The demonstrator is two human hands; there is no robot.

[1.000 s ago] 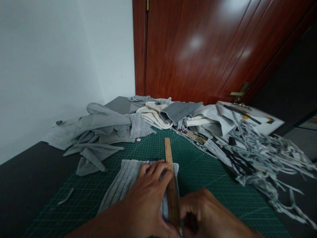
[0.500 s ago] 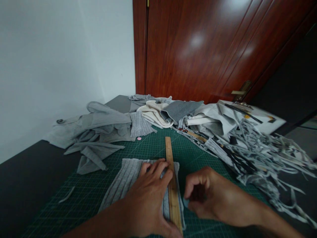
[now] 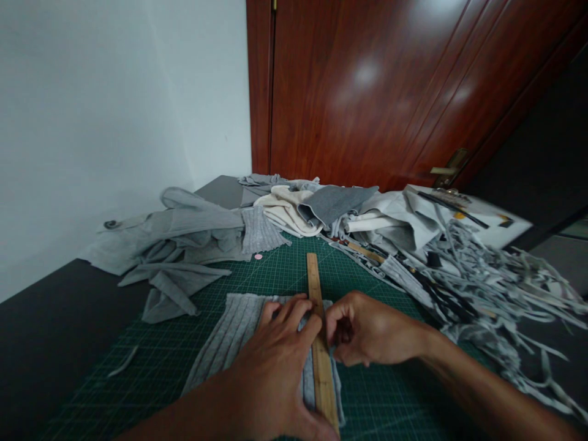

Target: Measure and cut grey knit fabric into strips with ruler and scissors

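Two hands are being seen at the bottom centre of the frame, both at a wooden ruler point(image 3: 319, 340). The ruler is being laid lengthwise along the right edge of a grey ribbed cloth point(image 3: 234, 334), which is being spread flat on a green mat point(image 3: 386, 392) at lower centre. The left hand point(image 3: 271, 361) is being pressed flat on the cloth, fingers point(image 3: 294, 309) apart and extended, tips being rested against the ruler's left edge. The right hand point(image 3: 367, 327) is being held just right of the ruler, fingers curled together in a loose pinch touching the ruler's right edge; whether something small is being gripped inside cannot be told, since the fingertips are being hidden by the hand itself.

Grey garments point(image 3: 184, 245) are being heaped at centre left, partly over the mat's far corner. Cream fabric point(image 3: 287, 211) and a darker grey piece point(image 3: 333, 205) are being piled at upper centre. Cut strips point(image 3: 496, 288) are being tangled in a mass at the right. One small pink dot point(image 3: 258, 256) is being seen on the mat beyond the ruler's far end. One loose strip point(image 3: 123, 362) is being left at lower left. A red-brown door point(image 3: 390, 92) is being seen across the upper right, a pale wall point(image 3: 114, 110) at upper left.
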